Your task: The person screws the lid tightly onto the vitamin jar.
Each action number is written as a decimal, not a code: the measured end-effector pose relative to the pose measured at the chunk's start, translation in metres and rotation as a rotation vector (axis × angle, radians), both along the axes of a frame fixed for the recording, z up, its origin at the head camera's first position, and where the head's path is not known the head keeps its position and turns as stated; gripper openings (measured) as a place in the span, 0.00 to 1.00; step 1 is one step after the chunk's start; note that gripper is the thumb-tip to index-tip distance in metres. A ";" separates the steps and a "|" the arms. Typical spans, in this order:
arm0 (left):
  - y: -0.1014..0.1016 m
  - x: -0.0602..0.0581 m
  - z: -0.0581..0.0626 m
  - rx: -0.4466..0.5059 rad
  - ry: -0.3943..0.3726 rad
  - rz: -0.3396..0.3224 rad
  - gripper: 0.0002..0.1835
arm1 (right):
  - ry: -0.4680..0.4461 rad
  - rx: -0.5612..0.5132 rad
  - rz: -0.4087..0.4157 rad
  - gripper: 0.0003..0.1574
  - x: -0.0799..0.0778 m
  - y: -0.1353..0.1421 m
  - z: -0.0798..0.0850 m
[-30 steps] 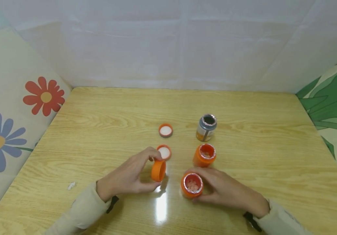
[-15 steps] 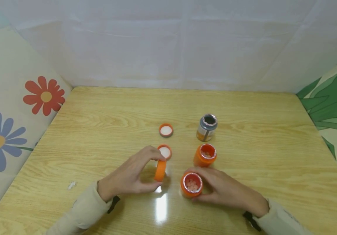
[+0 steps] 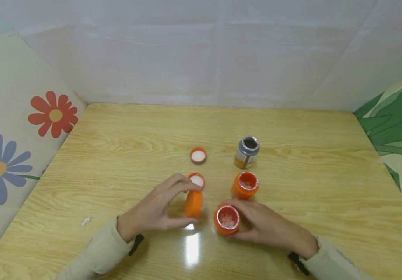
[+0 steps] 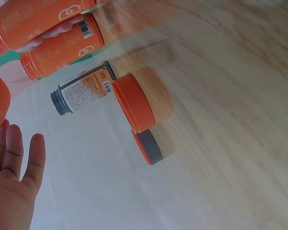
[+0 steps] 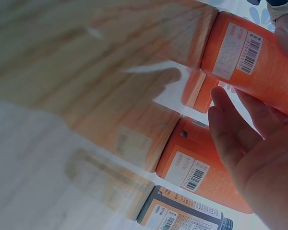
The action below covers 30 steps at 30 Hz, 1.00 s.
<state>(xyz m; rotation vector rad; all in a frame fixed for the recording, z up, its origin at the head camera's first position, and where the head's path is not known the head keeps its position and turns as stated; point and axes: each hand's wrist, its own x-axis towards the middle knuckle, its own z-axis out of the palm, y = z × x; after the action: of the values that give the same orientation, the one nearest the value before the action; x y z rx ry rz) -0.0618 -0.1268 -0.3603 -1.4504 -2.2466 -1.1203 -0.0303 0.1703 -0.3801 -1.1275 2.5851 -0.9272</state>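
Note:
My left hand (image 3: 160, 205) pinches an orange cap (image 3: 194, 203) on edge between thumb and fingers, its outer top turned toward the right. Just right of it, my right hand (image 3: 262, 222) holds an uncapped orange bottle (image 3: 227, 220) upright on the table, with pale pink tablets inside. In the right wrist view that bottle (image 5: 249, 60) shows a barcode label beside the fingers. Behind it stands a second open orange bottle (image 3: 244, 186), also with tablets. Beyond the left fingertips lies another orange cap (image 3: 196, 180), white liner up, partly covered by the hand.
A smaller grey bottle (image 3: 247, 152), uncapped, stands behind the orange ones. Left of it a grey-and-orange cap (image 3: 198, 155) lies liner up. A white scrap or mark (image 3: 85, 221) shows on the wooden table (image 3: 134, 136) at left. A white cloth wall (image 3: 152, 58) rises behind.
The left fingers have turned the cap from its open side facing right to its outer top showing, and it has shifted slightly right. The held bottle has moved slightly left.

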 end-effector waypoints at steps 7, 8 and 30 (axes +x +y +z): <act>0.004 -0.001 0.002 0.037 0.033 -0.014 0.32 | -0.029 -0.005 0.004 0.38 -0.001 -0.001 -0.001; 0.004 -0.001 0.003 0.036 0.035 -0.014 0.33 | -0.034 -0.005 0.004 0.38 -0.001 -0.001 0.000; 0.023 0.000 0.013 0.016 0.168 -0.041 0.36 | -0.094 0.006 0.006 0.39 -0.001 -0.004 0.002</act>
<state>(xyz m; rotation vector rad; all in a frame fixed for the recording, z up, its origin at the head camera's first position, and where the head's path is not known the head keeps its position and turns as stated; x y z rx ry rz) -0.0616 -0.1036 -0.3477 -1.5303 -2.0980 -0.9857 -0.0317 0.1659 -0.3782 -1.0634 2.5063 -0.9473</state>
